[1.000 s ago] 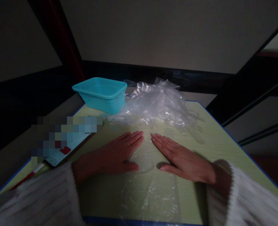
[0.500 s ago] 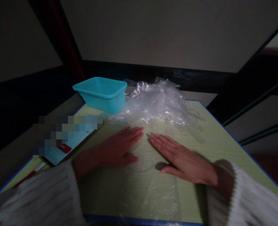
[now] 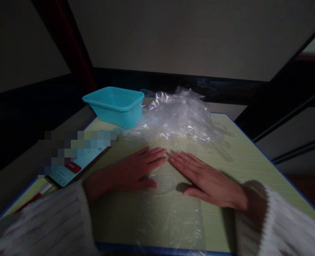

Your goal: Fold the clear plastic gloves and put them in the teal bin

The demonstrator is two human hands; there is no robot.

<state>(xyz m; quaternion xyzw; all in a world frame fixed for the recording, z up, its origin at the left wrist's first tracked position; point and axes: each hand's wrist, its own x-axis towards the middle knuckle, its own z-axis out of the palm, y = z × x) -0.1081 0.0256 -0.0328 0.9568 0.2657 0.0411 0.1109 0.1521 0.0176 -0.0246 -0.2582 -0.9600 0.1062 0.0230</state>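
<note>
A thin, clear disposable plastic glove (image 3: 170, 217) lies on the table with its wide end toward me; its outline is faint. My left hand (image 3: 136, 169) rests palm down over its upper left part, fingers stretched out and thumb apart. From the other side my right hand (image 3: 208, 179) lies flat at its upper right, thumb spread. The fingertips of both hands nearly meet, and neither hand grips anything. Just beyond them is a loose heap of clear plastic gloves (image 3: 181, 113), with finger shapes showing at its right edge.
A turquoise plastic basin (image 3: 125, 115) stands at the back left, touching the heap. A phone (image 3: 86, 160), partly blurred out, lies at the left, near a red and white pen (image 3: 36, 195). The light wood-grain table (image 3: 242, 167) has a blue edge; a wall rises behind it.
My left hand has slid slightly to the right and toward me, bringing its fingertips closer to the right hand. My right hand stays nearly in place.
</note>
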